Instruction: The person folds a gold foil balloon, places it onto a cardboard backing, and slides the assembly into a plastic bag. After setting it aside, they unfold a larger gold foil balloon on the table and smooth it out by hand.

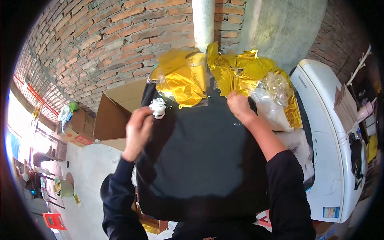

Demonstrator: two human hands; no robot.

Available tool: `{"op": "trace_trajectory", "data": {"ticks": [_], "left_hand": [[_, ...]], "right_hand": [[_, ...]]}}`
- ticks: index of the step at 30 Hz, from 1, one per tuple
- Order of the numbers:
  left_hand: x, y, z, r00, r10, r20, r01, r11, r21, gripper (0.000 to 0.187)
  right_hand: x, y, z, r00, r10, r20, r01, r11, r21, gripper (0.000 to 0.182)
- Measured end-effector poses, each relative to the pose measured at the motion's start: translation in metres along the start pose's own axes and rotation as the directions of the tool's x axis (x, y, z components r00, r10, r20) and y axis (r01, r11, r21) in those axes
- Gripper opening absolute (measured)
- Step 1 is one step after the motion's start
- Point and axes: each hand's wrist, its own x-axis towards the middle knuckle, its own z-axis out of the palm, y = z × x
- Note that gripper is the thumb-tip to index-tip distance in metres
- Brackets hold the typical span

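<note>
A black cloth [200,156] covers the work surface in front of me. My left hand [139,130] is at its left edge, fingers bent, beside a bundle of white string [158,108]; whether the fingertips grip a strand is too small to tell. My right hand [239,106] is closed on the lower tip of gold foil [228,76] at the back right. Another gold foil piece [188,86], partly in clear plastic, lies at the back left. Crumpled clear plastic [276,88] rests right of my right hand.
An open cardboard box [110,120] stands at the left. A white appliance [324,140] is on the right. Behind are a brick wall [120,40] and a white pipe [203,24]. A green bucket [65,187] and red stool [54,221] stand at lower left.
</note>
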Motion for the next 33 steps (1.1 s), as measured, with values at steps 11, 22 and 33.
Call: {"op": "trace_trajectory", "data": {"ticks": [11, 22, 33], "left_hand": [[0.065, 0.035, 0.227, 0.924, 0.189, 0.334, -0.129, 0.973, -0.193, 0.037], [0.091, 0.023, 0.294, 0.916, 0.312, 0.253, -0.355, 0.924, 0.143, 0.041], [0.095, 0.023, 0.342, 0.934, 0.174, 0.312, -0.291, 0.878, 0.38, 0.067]], "right_hand": [[0.0, 0.005, -0.009, 0.997, 0.023, -0.072, -0.013, 0.991, 0.136, 0.005], [0.002, 0.041, 0.021, 0.857, 0.469, 0.216, -0.46, 0.505, 0.73, 0.024], [0.092, 0.072, -0.056, 0.877, 0.479, -0.026, -0.378, 0.723, 0.578, 0.019]]}}
